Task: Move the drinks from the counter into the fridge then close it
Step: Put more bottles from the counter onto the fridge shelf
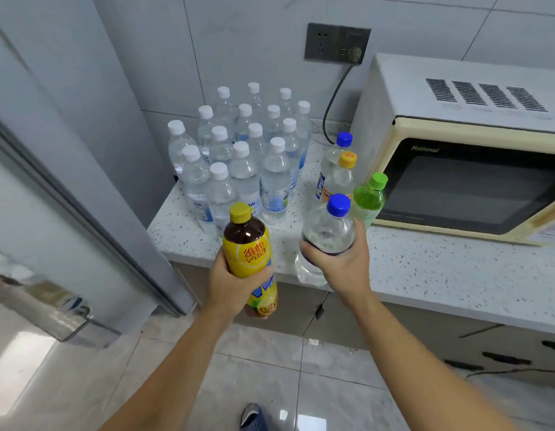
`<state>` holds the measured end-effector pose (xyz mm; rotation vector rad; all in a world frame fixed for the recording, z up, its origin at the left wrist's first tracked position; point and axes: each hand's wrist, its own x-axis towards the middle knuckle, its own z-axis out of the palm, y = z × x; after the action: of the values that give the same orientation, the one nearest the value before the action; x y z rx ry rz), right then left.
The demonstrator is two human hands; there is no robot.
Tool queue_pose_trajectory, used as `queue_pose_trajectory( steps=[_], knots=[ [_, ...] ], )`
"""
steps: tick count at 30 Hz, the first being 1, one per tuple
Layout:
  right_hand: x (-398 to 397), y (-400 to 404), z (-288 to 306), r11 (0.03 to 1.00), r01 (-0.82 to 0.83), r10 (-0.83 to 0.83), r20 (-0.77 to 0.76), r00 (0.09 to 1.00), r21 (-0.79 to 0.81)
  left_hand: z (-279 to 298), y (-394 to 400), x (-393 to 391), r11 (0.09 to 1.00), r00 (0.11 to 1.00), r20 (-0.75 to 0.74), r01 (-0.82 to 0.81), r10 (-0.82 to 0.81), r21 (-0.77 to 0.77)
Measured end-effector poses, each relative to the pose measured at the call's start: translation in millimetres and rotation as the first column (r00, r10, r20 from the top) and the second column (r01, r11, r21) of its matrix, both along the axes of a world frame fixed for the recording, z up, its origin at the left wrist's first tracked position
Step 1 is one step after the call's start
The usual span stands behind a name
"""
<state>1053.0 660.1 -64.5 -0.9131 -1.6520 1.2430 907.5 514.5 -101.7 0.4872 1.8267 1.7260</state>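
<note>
Your left hand [235, 283] is wrapped round the yellow-labelled, yellow-capped brown tea bottle [249, 253], and your right hand [339, 259] grips the clear plastic blue-capped bottle [329, 228]; both are upright and lifted off the speckled white counter [441, 269]. The open grey fridge door [67, 213] lies to your left, nearer the tea-bottle hand, so I'd swing that one in first.

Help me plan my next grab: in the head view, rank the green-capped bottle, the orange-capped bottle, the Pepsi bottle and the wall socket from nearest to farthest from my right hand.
From the right hand:
1. Green-capped bottle, just up and right, by the microwave.
2. Orange-capped bottle, behind the bottle you hold.
3. Pepsi bottle, blue-capped, farther back.
4. Wall socket, on the back wall.
</note>
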Motion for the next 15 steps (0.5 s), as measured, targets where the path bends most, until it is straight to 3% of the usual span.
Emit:
queue_pose_trajectory(
  steps=[6, 10, 15],
  knots=[
    [42, -43, -12, 0.926, -0.227, 0.17, -0.206, 0.964, -0.302, -3, -86, 46, 0.99, 0.958, 0.277, -0.102, 0.073, 0.092],
    [55, -80, -36, 0.799, -0.358, 0.25, -0.275, 0.928, -0.482, -8, -138, 80, 0.972, 0.925, 0.323, -0.229, 0.201, 0.05],
    [57, -135, -66, 0.688, -0.446, 0.349, -0.279, 0.895, -0.573, -15, -211, 114, 0.929, 0.881, 0.3, -0.364, 0.367, -0.067]
  ],
)
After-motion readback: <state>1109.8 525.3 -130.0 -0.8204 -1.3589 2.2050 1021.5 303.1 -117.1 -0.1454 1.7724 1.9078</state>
